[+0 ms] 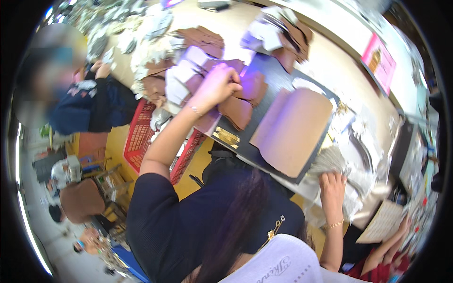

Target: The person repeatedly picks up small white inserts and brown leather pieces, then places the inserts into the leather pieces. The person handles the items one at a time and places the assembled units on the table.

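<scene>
My left hand (221, 86) is over the left part of the dark board, fingers curled in. It is beside several brown leather-like cut pieces (237, 112); whatever it pinches is hidden. White pieces (178, 85) and more brown pieces (203, 39) are piled around its wrist. A large tan curved sheet (297, 127) lies on the dark board (271, 70) between my hands. At the board's near right corner, my right hand (333, 185) has bent fingers closed over the edge of a fanned stack of thin grey pieces (329, 160).
A gold metal plate (226, 137) sits on the board's near edge. Below the table's left side stands a red plastic basket (137, 129). Brown and white stacks (283, 35) lie farther back, crumpled clear plastic (365, 146) at right. People work at left and lower right.
</scene>
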A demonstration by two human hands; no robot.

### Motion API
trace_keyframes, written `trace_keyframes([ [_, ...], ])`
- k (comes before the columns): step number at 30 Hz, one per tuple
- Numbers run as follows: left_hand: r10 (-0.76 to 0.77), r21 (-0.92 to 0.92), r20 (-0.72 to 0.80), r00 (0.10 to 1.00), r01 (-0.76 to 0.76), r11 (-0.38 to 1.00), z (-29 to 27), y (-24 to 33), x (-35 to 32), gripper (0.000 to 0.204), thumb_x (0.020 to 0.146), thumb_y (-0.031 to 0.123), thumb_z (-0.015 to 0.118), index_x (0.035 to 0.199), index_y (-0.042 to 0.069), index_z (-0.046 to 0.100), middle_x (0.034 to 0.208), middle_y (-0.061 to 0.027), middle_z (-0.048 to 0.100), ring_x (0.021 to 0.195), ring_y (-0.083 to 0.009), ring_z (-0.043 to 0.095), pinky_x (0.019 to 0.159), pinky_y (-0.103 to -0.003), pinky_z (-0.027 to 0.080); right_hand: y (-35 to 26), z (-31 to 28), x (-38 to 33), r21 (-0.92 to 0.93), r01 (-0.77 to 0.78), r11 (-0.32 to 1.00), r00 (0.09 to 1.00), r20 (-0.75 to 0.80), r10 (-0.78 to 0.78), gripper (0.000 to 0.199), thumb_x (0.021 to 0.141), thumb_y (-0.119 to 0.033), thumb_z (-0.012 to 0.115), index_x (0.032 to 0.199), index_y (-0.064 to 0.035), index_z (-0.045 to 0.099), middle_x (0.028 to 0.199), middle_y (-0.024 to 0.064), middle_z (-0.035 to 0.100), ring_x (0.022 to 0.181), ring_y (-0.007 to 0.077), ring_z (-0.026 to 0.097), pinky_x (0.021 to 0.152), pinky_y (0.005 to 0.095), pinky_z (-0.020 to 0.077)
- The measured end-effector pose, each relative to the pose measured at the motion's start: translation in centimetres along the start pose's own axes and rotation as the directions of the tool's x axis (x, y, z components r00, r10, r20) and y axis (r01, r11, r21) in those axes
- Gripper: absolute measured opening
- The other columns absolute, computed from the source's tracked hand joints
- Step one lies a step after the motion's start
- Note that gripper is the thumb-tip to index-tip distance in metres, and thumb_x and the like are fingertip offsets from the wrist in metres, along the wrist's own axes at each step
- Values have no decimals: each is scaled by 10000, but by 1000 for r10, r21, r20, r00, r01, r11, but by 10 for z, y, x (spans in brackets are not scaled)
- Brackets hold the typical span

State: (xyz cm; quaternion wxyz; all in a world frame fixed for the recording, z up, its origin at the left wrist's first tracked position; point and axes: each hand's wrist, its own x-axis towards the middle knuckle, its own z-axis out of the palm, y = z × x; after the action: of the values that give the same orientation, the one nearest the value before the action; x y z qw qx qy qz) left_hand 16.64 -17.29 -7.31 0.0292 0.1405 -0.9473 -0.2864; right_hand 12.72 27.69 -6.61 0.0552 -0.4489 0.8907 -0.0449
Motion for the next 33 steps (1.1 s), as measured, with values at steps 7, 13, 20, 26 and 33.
trace_keyframes([
  [7,35,60,-99,994,-30,998,3,13,-9,175,748,128,744,811,39,606,841,-129,564,896,-309,561,797,-385,451,3,-10,0,243,-149,958,964,253,86,161,810,-50,640,872,-70,493,784,101,596,783,307,582,799,436,385],
  [13,-137,-114,27,990,139,984,1,11,-8,179,757,131,738,830,23,616,828,-134,577,851,-307,579,783,-392,461,1,-24,9,451,-430,782,884,388,262,114,885,-27,605,948,-24,511,862,133,647,655,258,636,587,369,466],
  [20,150,54,-99,984,-145,988,4,23,-15,110,723,114,661,778,39,602,834,-136,581,863,-325,578,803,-405,459,-4,-25,6,708,-408,577,904,223,365,144,884,28,616,983,2,514,833,93,614,668,161,649,538,260,487],
  [26,116,-186,169,979,-84,979,-23,32,-16,185,701,165,694,800,13,656,785,-157,662,738,-266,645,679,-372,501,9,-13,1,839,-320,439,830,25,557,239,795,-12,747,897,-8,531,790,24,541,717,88,515,649,220,454],
  [33,46,-745,413,910,308,592,-53,87,-18,111,879,86,670,927,33,585,884,-71,683,835,-84,655,658,-186,485,1,-28,5,924,-231,306,649,-88,756,136,870,-70,710,893,-3,594,795,-8,574,716,53,485,644,186,394],
])
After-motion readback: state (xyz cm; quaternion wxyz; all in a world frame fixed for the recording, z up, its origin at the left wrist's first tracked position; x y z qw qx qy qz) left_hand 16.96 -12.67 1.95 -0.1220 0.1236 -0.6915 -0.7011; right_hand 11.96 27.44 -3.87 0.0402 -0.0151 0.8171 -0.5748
